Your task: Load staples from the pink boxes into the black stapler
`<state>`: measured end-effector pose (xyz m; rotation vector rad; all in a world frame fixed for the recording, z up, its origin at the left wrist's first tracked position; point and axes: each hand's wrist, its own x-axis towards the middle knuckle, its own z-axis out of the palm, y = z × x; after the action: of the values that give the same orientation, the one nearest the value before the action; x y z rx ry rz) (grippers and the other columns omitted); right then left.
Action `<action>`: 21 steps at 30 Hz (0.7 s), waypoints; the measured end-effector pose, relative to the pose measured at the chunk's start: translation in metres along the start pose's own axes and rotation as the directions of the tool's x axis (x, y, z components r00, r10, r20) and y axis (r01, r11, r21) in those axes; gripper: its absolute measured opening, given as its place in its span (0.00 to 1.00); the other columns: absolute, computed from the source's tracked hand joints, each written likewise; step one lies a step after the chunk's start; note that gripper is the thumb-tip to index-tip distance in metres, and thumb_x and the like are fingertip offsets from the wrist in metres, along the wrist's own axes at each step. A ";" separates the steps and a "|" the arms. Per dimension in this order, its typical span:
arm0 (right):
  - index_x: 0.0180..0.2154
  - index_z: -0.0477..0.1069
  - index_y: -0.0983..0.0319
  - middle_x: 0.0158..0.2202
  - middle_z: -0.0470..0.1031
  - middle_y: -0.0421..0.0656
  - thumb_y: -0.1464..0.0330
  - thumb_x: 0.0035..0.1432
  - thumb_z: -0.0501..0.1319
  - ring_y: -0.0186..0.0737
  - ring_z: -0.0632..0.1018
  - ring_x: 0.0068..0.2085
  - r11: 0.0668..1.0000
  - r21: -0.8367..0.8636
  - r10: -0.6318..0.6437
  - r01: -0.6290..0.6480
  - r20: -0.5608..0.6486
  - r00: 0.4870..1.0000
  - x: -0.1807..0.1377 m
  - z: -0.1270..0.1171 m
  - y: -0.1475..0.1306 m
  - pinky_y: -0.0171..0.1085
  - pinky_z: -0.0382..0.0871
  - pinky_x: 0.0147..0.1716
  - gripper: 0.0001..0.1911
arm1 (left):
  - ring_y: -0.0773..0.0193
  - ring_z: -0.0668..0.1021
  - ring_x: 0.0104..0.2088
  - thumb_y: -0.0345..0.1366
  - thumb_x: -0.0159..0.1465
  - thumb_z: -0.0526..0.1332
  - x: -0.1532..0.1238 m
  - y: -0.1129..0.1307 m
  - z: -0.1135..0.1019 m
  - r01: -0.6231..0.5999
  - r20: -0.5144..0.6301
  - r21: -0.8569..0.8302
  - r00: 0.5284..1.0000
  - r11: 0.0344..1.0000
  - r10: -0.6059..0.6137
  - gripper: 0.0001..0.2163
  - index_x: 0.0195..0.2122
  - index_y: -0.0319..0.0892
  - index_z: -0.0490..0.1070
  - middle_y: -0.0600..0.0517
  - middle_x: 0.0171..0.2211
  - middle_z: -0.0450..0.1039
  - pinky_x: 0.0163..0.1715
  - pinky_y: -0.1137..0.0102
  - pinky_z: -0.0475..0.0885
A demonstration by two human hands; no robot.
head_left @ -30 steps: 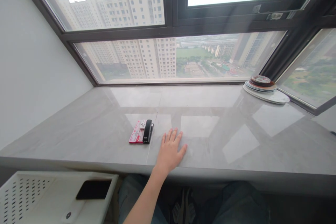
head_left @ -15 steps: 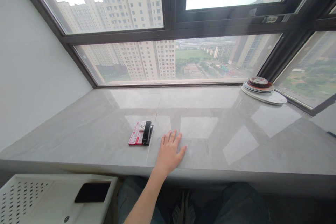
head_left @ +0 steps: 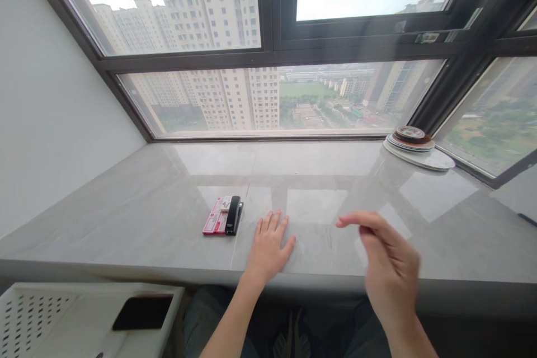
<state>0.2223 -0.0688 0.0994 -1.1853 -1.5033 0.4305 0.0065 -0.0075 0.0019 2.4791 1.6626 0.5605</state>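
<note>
My left hand (head_left: 268, 249) lies flat on the grey stone ledge (head_left: 126, 201), fingers spread, holding nothing. Just left of it, a black stapler (head_left: 233, 216) rests beside or on a flat red-and-white package (head_left: 213, 222); a small white-topped box (head_left: 226, 203) lies there too, against the stapler. None of these is touched by a hand. Above the ledge's front edge, on the right, my right hand (head_left: 392, 265) is raised. Its index finger points left and the other fingers curl toward the palm; nothing shows in it.
Several stacked round plates or discs (head_left: 413, 145) stand in the far right corner by the window. A dark phone-like slab (head_left: 143, 313) lies on a white perforated stand (head_left: 59, 319) at lower left. A dark window frame (head_left: 268, 59) bounds the ledge at the back.
My right hand has come into view from below on the right. My left hand, the stapler and the package keep their places; the view has shifted slightly.
</note>
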 end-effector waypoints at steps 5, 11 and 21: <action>0.73 0.55 0.55 0.73 0.58 0.47 0.60 0.72 0.50 0.55 0.53 0.74 0.855 -0.518 0.189 -0.023 0.270 0.944 -0.002 0.063 0.069 0.63 0.47 0.69 0.31 | 0.51 0.52 0.75 0.49 0.75 0.48 -0.007 -0.004 -0.003 -0.043 0.037 0.003 0.998 0.999 0.043 0.26 0.73 0.55 0.53 0.53 0.75 0.49 0.72 0.47 0.51; 0.71 0.59 0.52 0.75 0.49 0.48 0.56 0.72 0.50 0.58 0.49 0.75 0.702 -0.710 0.233 0.066 0.315 0.920 -0.014 0.087 0.101 0.65 0.38 0.69 0.29 | 0.51 0.52 0.75 0.46 0.75 0.47 -0.018 -0.001 -0.008 -0.034 0.009 0.030 0.999 0.999 0.034 0.26 0.74 0.56 0.50 0.53 0.75 0.48 0.72 0.46 0.52; 0.70 0.53 0.63 0.62 0.65 0.57 0.50 0.66 0.58 0.58 0.70 0.59 0.945 -0.319 0.217 -0.078 0.427 0.878 0.049 0.228 0.008 0.50 0.65 0.56 0.40 | 0.51 0.53 0.74 0.35 0.74 0.51 -0.022 -0.014 0.011 -0.135 -0.108 0.038 0.984 0.990 0.138 0.30 0.75 0.51 0.44 0.49 0.73 0.55 0.72 0.45 0.53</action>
<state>0.0280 0.0502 0.0470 -1.5146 -1.9394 0.6425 -0.0090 -0.0210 -0.0172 2.6445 1.5560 0.7055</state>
